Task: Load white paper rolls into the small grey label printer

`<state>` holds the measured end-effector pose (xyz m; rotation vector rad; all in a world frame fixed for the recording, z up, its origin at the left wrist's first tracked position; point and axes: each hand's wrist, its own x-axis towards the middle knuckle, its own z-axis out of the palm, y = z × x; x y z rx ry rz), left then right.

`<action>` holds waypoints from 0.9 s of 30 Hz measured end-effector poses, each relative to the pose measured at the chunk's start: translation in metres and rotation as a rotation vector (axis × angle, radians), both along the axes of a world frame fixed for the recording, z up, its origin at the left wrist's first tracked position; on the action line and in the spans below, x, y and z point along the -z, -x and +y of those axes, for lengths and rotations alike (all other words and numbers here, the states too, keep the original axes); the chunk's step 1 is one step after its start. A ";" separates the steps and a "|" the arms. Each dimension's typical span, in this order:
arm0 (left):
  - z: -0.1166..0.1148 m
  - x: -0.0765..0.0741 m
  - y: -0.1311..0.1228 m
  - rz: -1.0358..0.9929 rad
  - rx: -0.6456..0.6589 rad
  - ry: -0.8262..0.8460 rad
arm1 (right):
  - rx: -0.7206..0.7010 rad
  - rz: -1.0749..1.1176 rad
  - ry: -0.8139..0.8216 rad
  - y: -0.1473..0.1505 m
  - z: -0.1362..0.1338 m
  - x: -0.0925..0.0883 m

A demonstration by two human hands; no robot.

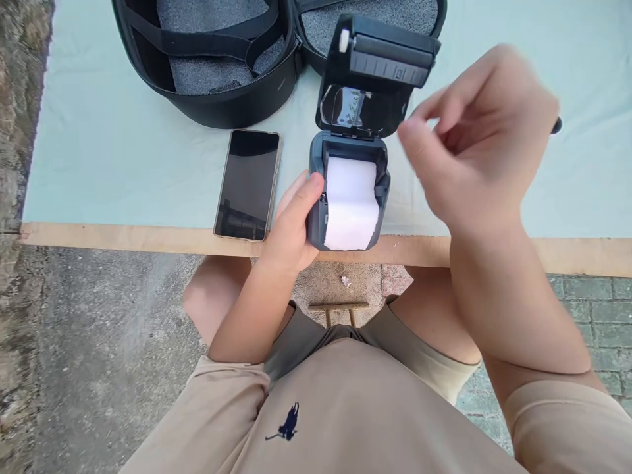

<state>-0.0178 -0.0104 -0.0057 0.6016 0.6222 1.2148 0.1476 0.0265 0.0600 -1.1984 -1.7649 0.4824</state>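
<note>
A small dark grey printer [316, 227] stands at the table's near edge with its lid [378, 72] flipped up. A white paper roll [349, 201] lies in its open bay. My left hand [291, 224] is wrapped round the printer's left side, thumb on its upper edge. My right hand [474, 141] hovers in the air to the right of the lid, a little blurred, fingers loosely curled and apart, with nothing seen in them.
A black phone [248, 184] lies face up left of the printer. An open black case [217, 59] with grey foam and straps sits at the back. The table [123, 164] has a pale green top and a wooden front edge. A dark object [556, 125] peeks out behind my right hand.
</note>
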 end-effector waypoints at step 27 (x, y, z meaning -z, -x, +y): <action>0.001 -0.004 -0.003 0.109 -0.002 -0.003 | 0.084 0.482 0.533 -0.066 -0.001 0.032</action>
